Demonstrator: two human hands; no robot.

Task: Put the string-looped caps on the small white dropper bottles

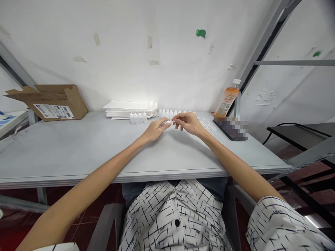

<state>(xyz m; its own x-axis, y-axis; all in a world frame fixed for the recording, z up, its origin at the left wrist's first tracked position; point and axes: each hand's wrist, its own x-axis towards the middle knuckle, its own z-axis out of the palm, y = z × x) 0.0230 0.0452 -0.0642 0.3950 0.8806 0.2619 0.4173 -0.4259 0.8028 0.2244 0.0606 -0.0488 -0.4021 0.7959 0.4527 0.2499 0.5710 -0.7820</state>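
Note:
Over the middle of the table, my left hand [155,130] is closed round a small white plastic dropper bottle [166,123], held on its side with its tip toward the right. At that tip, my right hand [188,122] pinches with thumb and forefinger; what sits between them is too small to make out. Just behind the hands stands a row of similar small bottles [167,113], partly hidden by my right hand. To the left, several small bottles with thin pieces on top [138,118] stand grouped. Right of my right hand lies a loose pile of thin white strips [208,126].
A stack of white paper or envelopes [125,109] lies against the wall. An opened cardboard box [59,104] stands at the far left. On the right are an orange drink bottle [227,101] and a dark, partly blurred phone-like slab [230,129]. Metal frame posts flank the table [78,150].

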